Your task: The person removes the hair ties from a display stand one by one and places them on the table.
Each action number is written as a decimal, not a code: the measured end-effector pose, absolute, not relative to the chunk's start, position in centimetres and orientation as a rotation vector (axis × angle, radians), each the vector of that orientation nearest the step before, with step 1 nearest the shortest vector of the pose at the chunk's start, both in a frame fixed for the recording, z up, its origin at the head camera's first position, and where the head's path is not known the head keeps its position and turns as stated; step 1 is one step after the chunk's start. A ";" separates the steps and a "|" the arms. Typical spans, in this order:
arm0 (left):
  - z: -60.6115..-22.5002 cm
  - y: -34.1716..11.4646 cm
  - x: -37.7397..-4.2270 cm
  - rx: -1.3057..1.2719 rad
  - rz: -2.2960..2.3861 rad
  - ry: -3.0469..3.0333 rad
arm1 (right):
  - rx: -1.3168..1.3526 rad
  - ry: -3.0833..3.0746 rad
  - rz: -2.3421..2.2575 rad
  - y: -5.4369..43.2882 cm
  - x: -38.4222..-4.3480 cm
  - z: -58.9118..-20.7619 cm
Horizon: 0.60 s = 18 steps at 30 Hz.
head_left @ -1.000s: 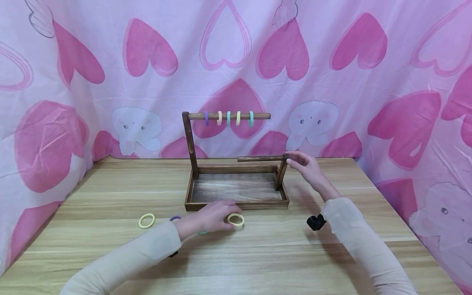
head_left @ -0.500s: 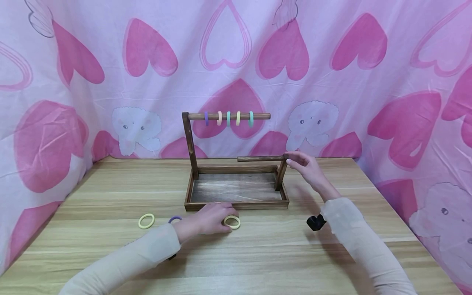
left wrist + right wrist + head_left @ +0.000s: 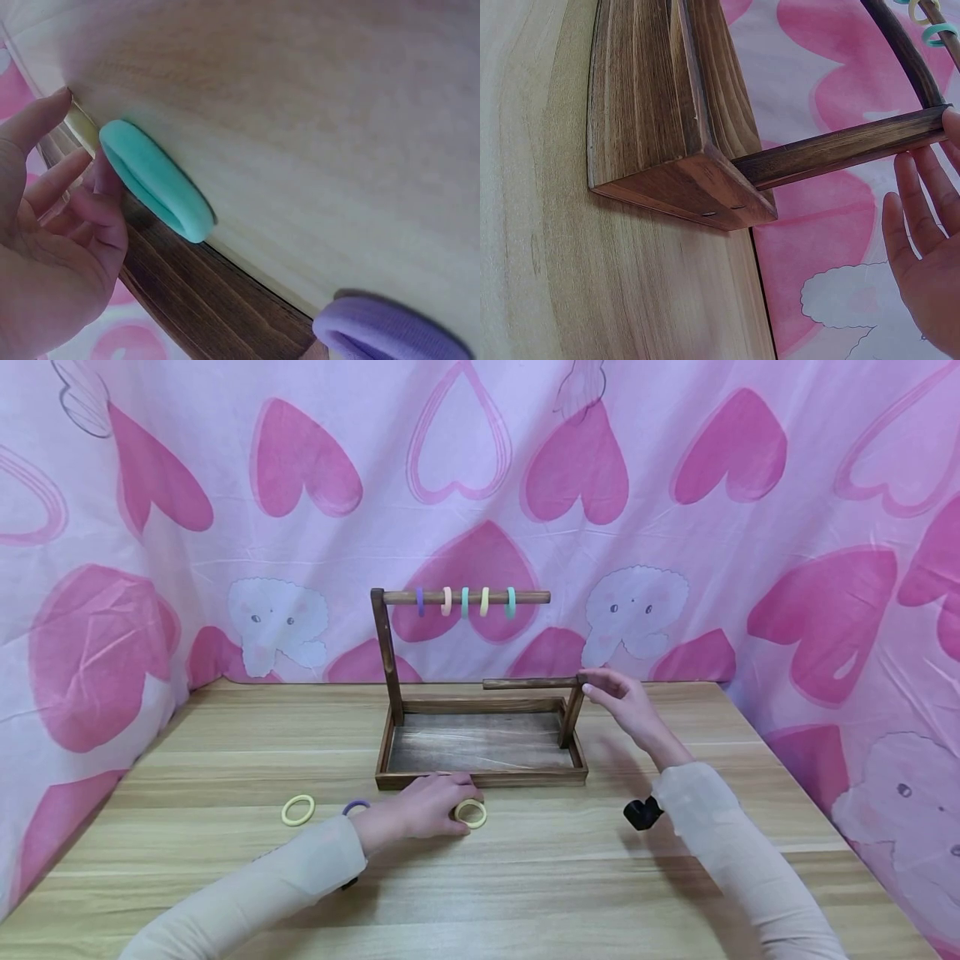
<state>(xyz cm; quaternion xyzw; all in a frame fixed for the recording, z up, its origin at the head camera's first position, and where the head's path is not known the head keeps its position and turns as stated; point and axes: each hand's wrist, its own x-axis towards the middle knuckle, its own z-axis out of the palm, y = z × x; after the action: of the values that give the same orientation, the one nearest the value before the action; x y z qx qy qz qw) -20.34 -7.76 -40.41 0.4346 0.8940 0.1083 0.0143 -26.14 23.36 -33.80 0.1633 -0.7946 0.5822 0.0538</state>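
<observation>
My left hand rests low over the table and pinches a pale yellow hair tie between thumb and fingers. A teal hair tie lies close beside that hand in the left wrist view; the head view hides it. A purple hair tie is partly covered by the left wrist. My right hand touches the top of the short post of a dark wooden rack, its fingers fairly straight in the right wrist view. Several coloured hair ties hang along the rack's upper bar.
Another yellow hair tie lies on the wooden table at the left. The rack's lower bar points left from the short post, above the tray base. A pink heart-print cloth hangs behind the table and along its sides.
The left hand has drawn the yellow hair tie slightly left and nearer, with its fingers closing on it. The teal hair tie has gone from the head view. The right hand has stayed put.
</observation>
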 end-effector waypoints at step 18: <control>-38.0 -8.3 -21.1 1.500 0.575 2.862 | 0.513 -2.406 1.778 23.4 -26.3 -33.9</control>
<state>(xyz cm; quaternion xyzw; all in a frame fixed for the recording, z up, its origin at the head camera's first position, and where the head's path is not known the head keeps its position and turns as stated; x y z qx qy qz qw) -21.10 -8.30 -37.97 0.4560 0.8698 0.1748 -0.0702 -26.26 23.41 -33.93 0.1687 -0.7916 0.5849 0.0530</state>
